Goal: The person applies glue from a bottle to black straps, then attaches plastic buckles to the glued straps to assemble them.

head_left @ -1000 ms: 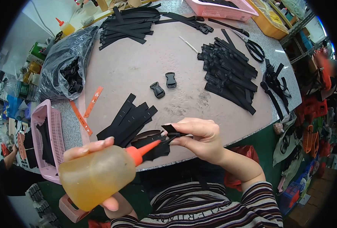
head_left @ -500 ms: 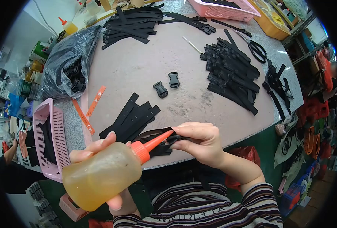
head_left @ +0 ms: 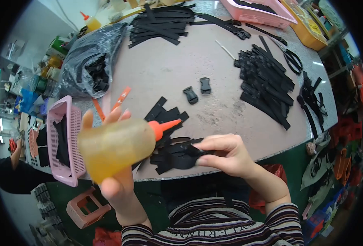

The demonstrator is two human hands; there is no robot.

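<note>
My left hand [head_left: 122, 190] is wrapped around a squeeze bottle [head_left: 118, 145] of yellowish liquid with a red pointed nozzle. The bottle is tilted, nozzle toward the right and slightly up, apart from the strap. Between thumb and fingers, my right hand [head_left: 228, 158] pinches a black webbing strap [head_left: 183, 160] near the table's front edge. Whether a small part sits at the pinched end is hard to make out. Beneath and behind lie more black strap pieces [head_left: 177, 115]. Two black side-release buckles, one [head_left: 191, 95] tilted and one [head_left: 205, 85] upright in view, rest farther back on the table.
A big strap pile [head_left: 265, 82] lies right, another [head_left: 161, 24] at the back. Scissors [head_left: 292, 60] rest at the right edge. At left are a plastic bag [head_left: 83, 61] of black parts and a pink basket [head_left: 75, 143]. Another person's arm [head_left: 15, 158] shows far left.
My left hand has drawn the bottle up and away from the strap, its nozzle leaving my right fingertips. My right hand still pinches the strap. The whole view has shifted slightly.
</note>
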